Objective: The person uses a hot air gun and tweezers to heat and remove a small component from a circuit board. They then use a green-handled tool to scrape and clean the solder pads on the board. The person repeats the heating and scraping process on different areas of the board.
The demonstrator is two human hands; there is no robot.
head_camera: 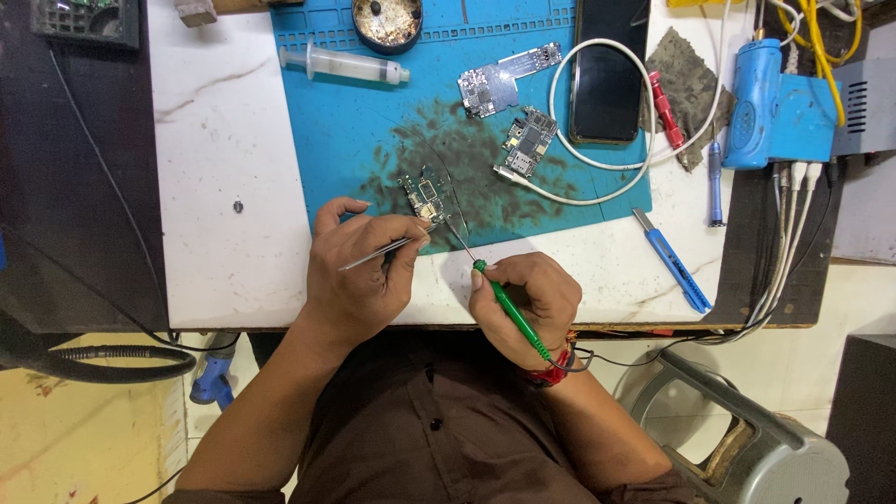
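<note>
hands, round tin holding brownish residue

Blue mat, dark-smudged; green-handled soldering iron; white marbled table.

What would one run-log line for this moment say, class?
left hand: holds tweezers | right hand: holds green soldering iron | tips: at small circuit board | surface: blue mat
</note>
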